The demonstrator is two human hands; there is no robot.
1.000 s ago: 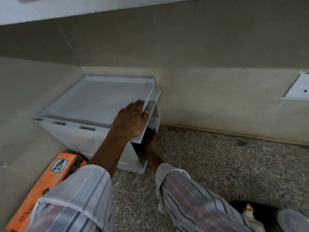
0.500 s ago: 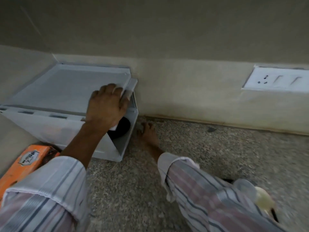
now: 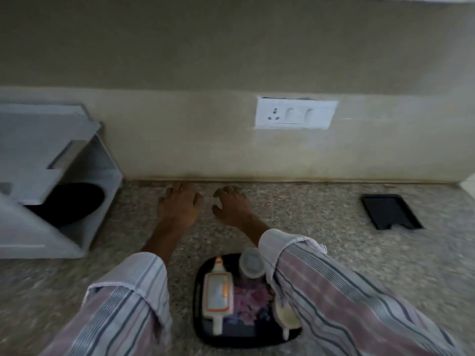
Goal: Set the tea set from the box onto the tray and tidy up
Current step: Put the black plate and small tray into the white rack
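Note:
A black tray [image 3: 199,299] lies on the speckled counter near me, under my right sleeve. On it sit a white rectangular piece with an orange rim [image 3: 218,291], a white round cup [image 3: 252,262] and a cream piece [image 3: 285,317], over a purple floral pattern. My left hand [image 3: 178,205] and my right hand [image 3: 231,205] are out over the counter close to the wall, side by side, fingers relaxed, holding nothing. The grey box [image 3: 56,176] stands at the left with its flap up and something round and black [image 3: 69,206] inside.
A small black tray [image 3: 390,211] lies on the counter at the right. A white socket plate [image 3: 295,113] is set in the wall above the counter. The counter meets the wall just beyond my fingers.
My left hand has let go of the box flap and moved right onto the counter. My right hand has come out of the box. The view has swung right, bringing the tray into sight.

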